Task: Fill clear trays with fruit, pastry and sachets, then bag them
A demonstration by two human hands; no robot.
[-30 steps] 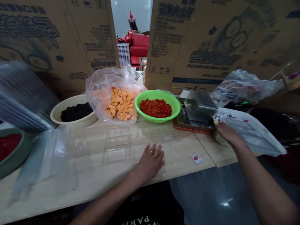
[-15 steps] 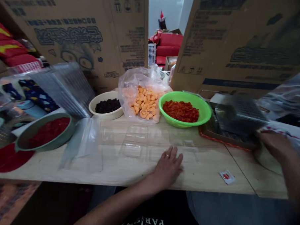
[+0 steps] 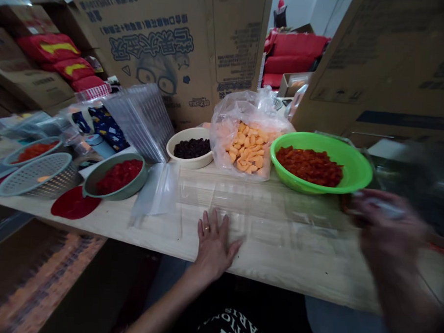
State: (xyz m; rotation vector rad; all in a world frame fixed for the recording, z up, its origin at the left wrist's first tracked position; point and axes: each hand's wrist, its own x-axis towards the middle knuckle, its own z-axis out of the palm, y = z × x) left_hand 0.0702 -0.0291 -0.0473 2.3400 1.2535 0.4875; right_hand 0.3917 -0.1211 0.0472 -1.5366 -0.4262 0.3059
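My left hand lies with fingers spread on the near edge of several clear plastic trays, holding nothing. Its ring shows on one finger. At the right, my right hand is smeared by motion, its fingers curled around a small whitish packet whose details are blurred. This hand is just in front of a bright green bowl of orange-red pieces. Behind the trays stand an open plastic bag of light orange pieces and a cream bowl of dark pieces.
Clear plastic sleeves lie left of the trays, beside a grey-green bowl of red pieces, a red lid and a grey colander. Stacked clear trays lean behind. Large cartons wall off the back.
The view has swung left. My left hand has shifted leftward along the trays with fingers spread wider. My right hand has come back from the far right toward the green bowl, carrying the whitish packet.
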